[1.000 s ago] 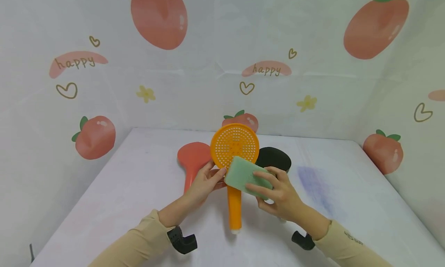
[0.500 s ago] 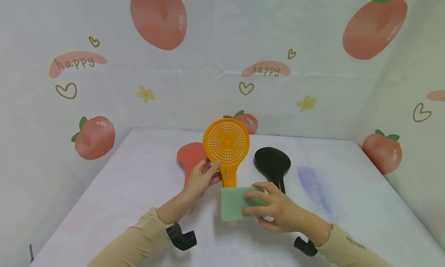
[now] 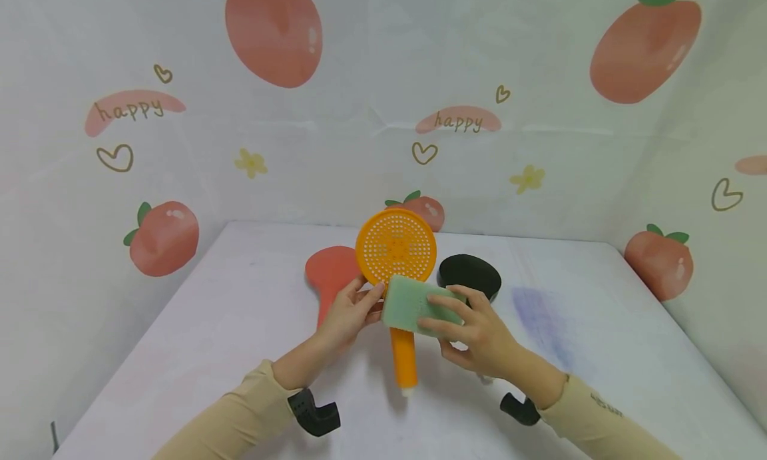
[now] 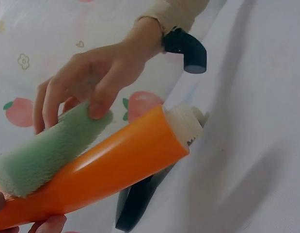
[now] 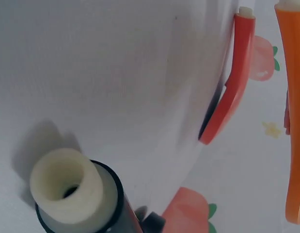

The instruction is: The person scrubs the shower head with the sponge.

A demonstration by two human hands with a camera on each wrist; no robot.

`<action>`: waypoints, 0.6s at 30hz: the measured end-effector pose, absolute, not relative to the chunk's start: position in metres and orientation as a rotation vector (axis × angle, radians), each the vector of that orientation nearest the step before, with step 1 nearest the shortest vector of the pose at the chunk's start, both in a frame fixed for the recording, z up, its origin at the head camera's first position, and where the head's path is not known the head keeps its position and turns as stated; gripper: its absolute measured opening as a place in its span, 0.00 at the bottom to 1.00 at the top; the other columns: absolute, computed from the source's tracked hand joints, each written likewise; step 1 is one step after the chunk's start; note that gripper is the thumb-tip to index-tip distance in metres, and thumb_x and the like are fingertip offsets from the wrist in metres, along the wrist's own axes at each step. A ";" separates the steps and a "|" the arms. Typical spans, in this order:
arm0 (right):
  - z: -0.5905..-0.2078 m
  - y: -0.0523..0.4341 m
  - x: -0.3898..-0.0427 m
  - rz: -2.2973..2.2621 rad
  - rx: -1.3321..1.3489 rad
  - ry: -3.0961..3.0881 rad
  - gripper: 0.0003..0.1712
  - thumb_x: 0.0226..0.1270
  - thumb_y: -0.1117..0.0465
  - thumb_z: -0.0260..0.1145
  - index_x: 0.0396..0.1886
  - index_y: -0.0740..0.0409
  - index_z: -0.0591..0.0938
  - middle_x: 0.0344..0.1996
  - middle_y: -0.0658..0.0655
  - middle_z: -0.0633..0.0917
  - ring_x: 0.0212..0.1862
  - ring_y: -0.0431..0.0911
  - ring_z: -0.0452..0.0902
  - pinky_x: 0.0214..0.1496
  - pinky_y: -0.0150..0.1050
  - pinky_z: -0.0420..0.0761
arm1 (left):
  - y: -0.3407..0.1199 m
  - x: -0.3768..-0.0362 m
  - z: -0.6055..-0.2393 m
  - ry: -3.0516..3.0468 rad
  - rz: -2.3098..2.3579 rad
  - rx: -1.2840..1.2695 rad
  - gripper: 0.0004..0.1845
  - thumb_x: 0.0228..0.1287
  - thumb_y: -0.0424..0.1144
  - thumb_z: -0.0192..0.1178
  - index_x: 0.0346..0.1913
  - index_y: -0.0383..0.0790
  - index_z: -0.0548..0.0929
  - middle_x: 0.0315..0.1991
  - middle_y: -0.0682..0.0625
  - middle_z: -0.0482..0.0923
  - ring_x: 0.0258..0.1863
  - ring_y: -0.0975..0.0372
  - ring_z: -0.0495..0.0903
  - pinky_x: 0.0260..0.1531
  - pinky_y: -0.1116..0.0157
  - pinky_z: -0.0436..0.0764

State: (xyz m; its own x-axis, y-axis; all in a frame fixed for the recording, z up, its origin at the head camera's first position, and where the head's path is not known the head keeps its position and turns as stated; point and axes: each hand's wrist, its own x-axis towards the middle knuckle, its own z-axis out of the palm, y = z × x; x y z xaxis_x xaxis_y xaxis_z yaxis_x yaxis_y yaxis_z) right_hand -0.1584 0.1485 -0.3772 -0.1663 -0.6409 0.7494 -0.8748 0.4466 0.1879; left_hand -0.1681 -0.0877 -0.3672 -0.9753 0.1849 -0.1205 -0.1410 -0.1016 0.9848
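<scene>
Orange shower head is pinched at its neck by the left hand and held above the worktop, perforated face toward the camera. Right hand grips a green sponge, pressing it where neck meets face. Wiping looks underway; most of the face is uncovered. Red shower head and black shower head lie behind, untouched.

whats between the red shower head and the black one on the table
In the head view, the orange shower head stands between the red shower head and the black shower head, held up by the left hand, with the green sponge pressed on it.
</scene>
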 end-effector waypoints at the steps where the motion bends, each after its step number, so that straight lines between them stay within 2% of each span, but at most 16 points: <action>1: -0.378 0.149 -0.158 0.373 1.288 -1.901 0.18 0.64 0.56 0.47 0.42 0.44 0.84 0.46 0.57 0.81 0.48 0.61 0.71 0.47 0.54 0.74 | -0.088 -0.169 -0.368 1.937 2.184 0.046 0.27 0.68 0.42 0.53 0.68 0.43 0.63 0.47 0.41 0.79 0.43 0.58 0.81 0.45 0.64 0.83; 11: -0.385 0.156 -0.147 0.389 1.484 -1.903 0.20 0.64 0.57 0.44 0.42 0.42 0.82 0.49 0.55 0.80 0.51 0.59 0.70 0.51 0.53 0.70 | -0.090 -0.174 -0.373 1.915 2.244 0.067 0.25 0.70 0.40 0.51 0.67 0.41 0.63 0.55 0.36 0.75 0.44 0.59 0.82 0.49 0.60 0.81; 18: -0.380 0.161 -0.155 0.417 1.302 -1.929 0.19 0.64 0.56 0.44 0.38 0.45 0.83 0.46 0.58 0.80 0.49 0.61 0.70 0.48 0.54 0.71 | -0.090 -0.173 -0.369 1.860 2.267 0.062 0.23 0.72 0.36 0.47 0.67 0.40 0.63 0.50 0.40 0.77 0.38 0.63 0.82 0.46 0.63 0.83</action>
State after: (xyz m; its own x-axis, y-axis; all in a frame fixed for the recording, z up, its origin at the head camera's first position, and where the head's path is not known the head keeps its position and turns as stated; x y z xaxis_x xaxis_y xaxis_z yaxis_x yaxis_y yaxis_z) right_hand -0.1555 0.1610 -0.3801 -0.1934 -0.6456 0.7388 -0.8933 0.4273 0.1395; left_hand -0.1730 -0.0905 -0.3685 -0.9774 0.1865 -0.0990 -0.1335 -0.1824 0.9741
